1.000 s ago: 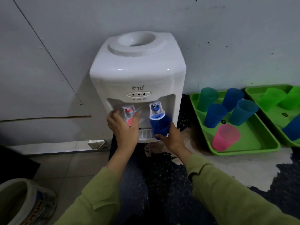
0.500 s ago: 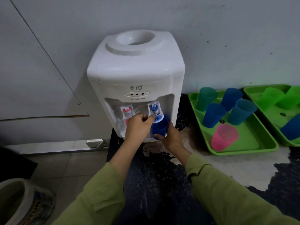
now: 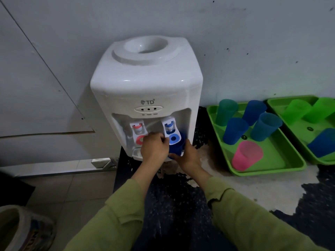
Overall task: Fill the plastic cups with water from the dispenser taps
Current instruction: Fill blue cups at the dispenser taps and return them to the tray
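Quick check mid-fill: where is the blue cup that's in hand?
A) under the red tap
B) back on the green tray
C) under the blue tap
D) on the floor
C: the right hand holds the blue cup directly beneath the blue tap, with the left hand at that tap's lever.

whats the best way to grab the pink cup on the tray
Wrap the fingers round the pink cup at its side wall, just under the rim, coming from the near side. It stands alone at the near end of the tray, with the blue cups behind it, so that side is free. Its wall seems to widen upward, which should resist slipping.
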Action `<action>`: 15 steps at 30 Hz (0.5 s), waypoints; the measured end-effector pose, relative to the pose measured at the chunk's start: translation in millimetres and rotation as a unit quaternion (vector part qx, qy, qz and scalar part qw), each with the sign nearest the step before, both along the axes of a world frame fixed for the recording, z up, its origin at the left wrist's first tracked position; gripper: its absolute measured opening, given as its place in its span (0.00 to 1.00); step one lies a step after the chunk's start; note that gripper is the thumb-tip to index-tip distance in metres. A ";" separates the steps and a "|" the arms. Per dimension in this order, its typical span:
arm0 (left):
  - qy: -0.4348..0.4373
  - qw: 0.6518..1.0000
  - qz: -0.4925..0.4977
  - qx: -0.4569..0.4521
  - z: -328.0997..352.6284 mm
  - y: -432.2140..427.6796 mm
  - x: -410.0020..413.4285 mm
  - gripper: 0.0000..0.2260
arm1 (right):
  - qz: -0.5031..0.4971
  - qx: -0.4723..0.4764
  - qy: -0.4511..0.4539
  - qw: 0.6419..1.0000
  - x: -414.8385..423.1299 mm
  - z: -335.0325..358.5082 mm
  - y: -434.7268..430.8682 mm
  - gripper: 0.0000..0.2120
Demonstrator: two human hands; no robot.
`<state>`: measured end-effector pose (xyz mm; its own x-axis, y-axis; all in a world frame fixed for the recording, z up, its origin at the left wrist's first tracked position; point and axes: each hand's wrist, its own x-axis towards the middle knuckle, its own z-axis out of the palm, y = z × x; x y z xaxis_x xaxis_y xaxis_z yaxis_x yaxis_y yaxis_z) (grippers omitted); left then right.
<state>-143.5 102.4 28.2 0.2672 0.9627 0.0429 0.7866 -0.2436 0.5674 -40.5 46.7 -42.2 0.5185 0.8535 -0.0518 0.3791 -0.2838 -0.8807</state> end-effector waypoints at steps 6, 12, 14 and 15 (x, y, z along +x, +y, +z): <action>-0.043 0.999 -0.013 0.020 -8.0 1.7 -3.7 0.07 | -0.007 0.018 0.000 1.000 -0.7 -1.4 -6.0 0.31; -0.231 0.973 -0.005 -0.001 -28.3 -22.3 -21.0 0.08 | -0.021 0.028 0.005 0.999 2.6 -0.2 -23.8 0.29; -0.259 0.966 0.008 -0.005 -39.2 -31.7 -28.2 0.06 | -0.020 0.028 -0.009 0.999 4.9 -0.1 -29.7 0.26; -0.266 0.964 0.012 -0.011 -44.0 -35.5 -30.8 0.05 | -0.016 0.029 -0.014 0.999 5.6 -0.5 -31.7 0.24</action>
